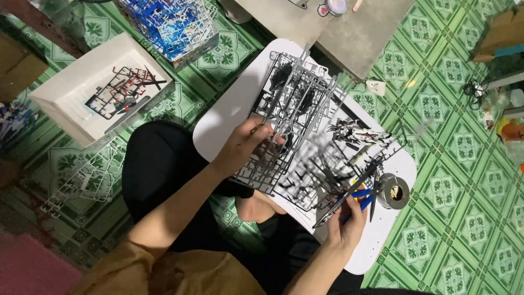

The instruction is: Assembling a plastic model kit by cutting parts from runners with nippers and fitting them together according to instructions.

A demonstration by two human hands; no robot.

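Fingers of the left hand (pixel 248 143) are closed around the edge of a grey plastic frame of small model parts (pixel 295 106), near the middle of the picture. Blue-handled cutters (pixel 357 195) are gripped by the curled fingers of the right hand (pixel 344 224), lower right of the middle. Both are held over a white rounded board (pixel 229 109). A white box of dark parts (pixel 101 87) is seen at the upper left, on the green patterned floor (pixel 464 164).
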